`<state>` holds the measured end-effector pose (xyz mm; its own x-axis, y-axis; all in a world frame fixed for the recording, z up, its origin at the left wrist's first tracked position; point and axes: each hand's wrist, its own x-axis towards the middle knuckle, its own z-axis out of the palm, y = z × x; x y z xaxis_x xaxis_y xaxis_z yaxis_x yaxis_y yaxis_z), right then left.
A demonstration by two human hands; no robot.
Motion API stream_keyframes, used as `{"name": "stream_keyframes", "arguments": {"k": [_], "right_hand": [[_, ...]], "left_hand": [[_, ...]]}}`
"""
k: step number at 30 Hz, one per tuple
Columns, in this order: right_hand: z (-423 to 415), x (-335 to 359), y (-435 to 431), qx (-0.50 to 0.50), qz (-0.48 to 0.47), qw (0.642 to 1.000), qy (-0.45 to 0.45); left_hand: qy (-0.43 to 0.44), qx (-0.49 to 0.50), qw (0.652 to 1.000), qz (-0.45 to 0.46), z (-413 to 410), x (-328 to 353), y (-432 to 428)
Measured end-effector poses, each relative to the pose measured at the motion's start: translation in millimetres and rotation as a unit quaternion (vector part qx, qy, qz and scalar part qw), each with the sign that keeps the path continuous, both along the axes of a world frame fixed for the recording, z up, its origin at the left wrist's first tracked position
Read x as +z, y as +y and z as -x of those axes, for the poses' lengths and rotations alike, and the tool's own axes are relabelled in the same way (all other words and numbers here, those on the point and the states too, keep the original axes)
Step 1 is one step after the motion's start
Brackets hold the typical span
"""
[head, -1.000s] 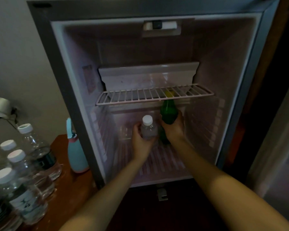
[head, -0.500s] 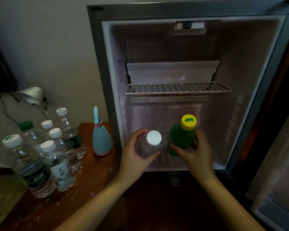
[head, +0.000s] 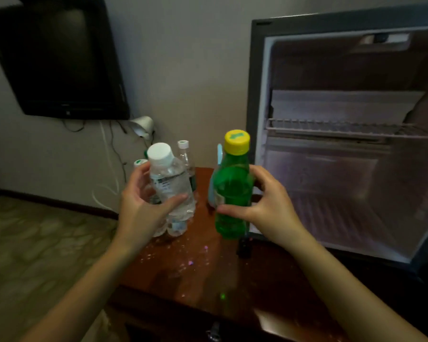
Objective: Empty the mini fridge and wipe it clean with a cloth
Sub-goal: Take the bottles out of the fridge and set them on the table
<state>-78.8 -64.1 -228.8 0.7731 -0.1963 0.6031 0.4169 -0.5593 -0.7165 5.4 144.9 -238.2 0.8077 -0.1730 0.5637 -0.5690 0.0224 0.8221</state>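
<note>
My left hand [head: 143, 208] grips a clear water bottle [head: 171, 183] with a white cap, held up over the wooden table [head: 195, 272]. In my right hand [head: 265, 208] is a green bottle [head: 232, 191] with a yellow cap, also in the air just left of the mini fridge [head: 255, 95]. The fridge stands open at the right; I see only a wire shelf [head: 344, 127] inside it. No cloth is in view.
Several water bottles [head: 185, 154] and a light blue bottle [head: 219, 149] stand at the table's back, partly hidden behind the held ones. A dark TV [head: 59, 58] hangs on the wall at upper left, with a small lamp [head: 142, 125] and cables below it.
Both hands have lifted the two bottles out of the fridge's lower compartment and carried them left over the table. My view has swung left, away from the fridge.
</note>
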Motion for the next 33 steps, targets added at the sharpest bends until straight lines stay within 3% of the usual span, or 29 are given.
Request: {"name": "stream_keyframes", "arguments": {"k": [6,11,33], "right_hand": [[-47,-17,62,0.055,-0.016,0.996,0.068],[-81,-43,91,0.037,-0.032,0.994,0.101],[-122,-79,106,-0.012,-0.031,0.988,0.148]], "left_hand": [[0.035,0.079,0.996,-0.026,-22,-21,53],[0.060,0.107,0.991,-0.053,-40,-41,67],[0.126,0.125,0.980,-0.086,-92,-97,68]]}}
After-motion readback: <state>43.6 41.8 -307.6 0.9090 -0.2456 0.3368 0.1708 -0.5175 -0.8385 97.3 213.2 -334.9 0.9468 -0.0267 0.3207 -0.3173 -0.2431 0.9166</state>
